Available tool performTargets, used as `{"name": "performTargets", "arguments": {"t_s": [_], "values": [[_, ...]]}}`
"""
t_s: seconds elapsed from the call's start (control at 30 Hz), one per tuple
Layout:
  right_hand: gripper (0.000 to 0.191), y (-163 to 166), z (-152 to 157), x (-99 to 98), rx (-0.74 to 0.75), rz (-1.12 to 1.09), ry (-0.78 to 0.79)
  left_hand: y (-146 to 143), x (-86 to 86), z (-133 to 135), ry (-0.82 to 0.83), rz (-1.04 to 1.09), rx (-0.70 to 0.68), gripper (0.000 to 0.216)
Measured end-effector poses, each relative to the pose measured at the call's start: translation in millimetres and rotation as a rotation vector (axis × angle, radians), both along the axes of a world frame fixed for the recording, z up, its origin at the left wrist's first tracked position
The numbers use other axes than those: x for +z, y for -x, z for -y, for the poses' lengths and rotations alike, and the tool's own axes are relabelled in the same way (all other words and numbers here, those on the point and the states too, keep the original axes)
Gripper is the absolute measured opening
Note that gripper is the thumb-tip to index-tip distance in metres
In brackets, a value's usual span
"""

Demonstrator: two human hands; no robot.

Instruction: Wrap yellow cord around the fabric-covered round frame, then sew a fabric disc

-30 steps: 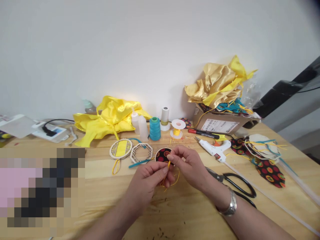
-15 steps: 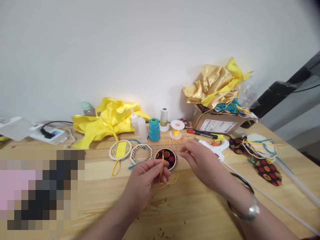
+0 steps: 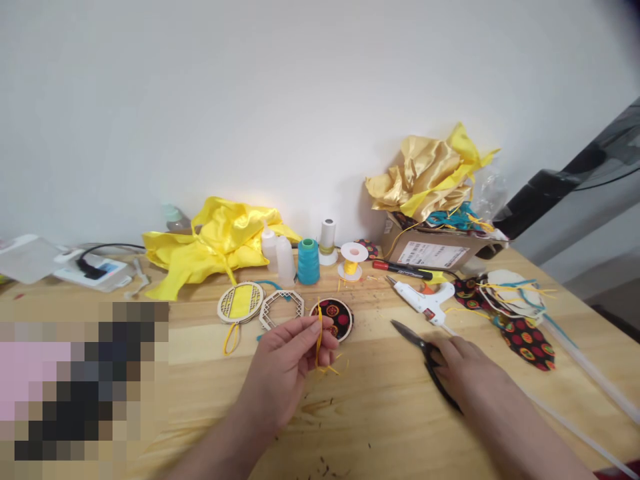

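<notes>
Head view: scissors (image 3: 424, 347) lie on the wooden tabletop right of centre, long axis running from upper left (blade tips) to lower right (handles), blades apparently together. The right hand (image 3: 459, 367) is much the nearer, directly over the handles; pivot and blades extend up and left of its fingers. Right hand back-up, forearm slanting in from the lower right corner, fingers bent down over the upper handle; cannot tell whether they grip it. Left hand (image 3: 295, 350) sits near centre, well left of the blade tips, forearm from bottom edge, thumb and forefinger pinching yellow cord (image 3: 320, 328) held roughly upright, loose ends hanging below. Round frame with patterned fabric (image 3: 343, 321) is just beyond the left fingertips, partly covered by them.
</notes>
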State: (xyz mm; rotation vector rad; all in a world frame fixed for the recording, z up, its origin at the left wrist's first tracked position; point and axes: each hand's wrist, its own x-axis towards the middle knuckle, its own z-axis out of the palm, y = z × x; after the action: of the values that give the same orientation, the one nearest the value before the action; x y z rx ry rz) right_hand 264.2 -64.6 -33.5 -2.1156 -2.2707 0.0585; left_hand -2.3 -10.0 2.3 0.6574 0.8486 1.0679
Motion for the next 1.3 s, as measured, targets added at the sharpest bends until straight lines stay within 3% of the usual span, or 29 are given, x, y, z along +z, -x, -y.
{"name": "performTargets", "arguments": {"t_s": [0.17, 0.23, 0.33, 0.43, 0.5, 0.6, 0.73, 0.9, 1.1, 1.3], "values": [[0.026, 23, -27, 20.8, -0.103, 0.184, -0.022, 0, 0.5, 1, 0.024, -0.045, 0.015, 0.012], [0.021, 39, -35, 35.4, -0.076, 0.113, -0.038, -1, 1.1, 2, 0.044, -0.057, 0.014, 0.013], [0.02, 74, -45, 55.3, 0.142, -0.371, -0.047, -3, 1.2, 1, 0.067, -0.05, -0.005, 0.014], [0.021, 109, -55, 59.0, 0.266, -0.901, 0.178, -5, 0.0, 2, 0.037, -0.034, -0.045, 0.014], [0.021, 123, -61, 51.9, 0.21, -1.137, 0.321, -6, -1.2, 2, 0.012, -0.039, -0.073, 0.013], [0.017, 129, -67, 39.3, 0.027, -1.327, 0.328, -7, -3.4, 4, -0.005, -0.087, -0.111, 0.015], [0.016, 123, -71, 38.6, -0.071, -1.453, 0.34, -8, -7.3, 5, -0.012, -0.11, -0.129, 0.016], [0.016, 120, -77, 47.1, -0.022, -1.473, 0.383, -7, -11.7, 4, -0.015, -0.154, -0.092, 0.017], [0.022, 122, -76, 35.3, -0.047, -1.597, 0.414, -7, -10.1, 2, 0.025, -0.117, -0.079, 0.018], [0.021, 121, -74, 29.1, -0.121, -1.533, 0.387, -7, -13.9, 1, 0.002, -0.132, -0.089, 0.019]]}}
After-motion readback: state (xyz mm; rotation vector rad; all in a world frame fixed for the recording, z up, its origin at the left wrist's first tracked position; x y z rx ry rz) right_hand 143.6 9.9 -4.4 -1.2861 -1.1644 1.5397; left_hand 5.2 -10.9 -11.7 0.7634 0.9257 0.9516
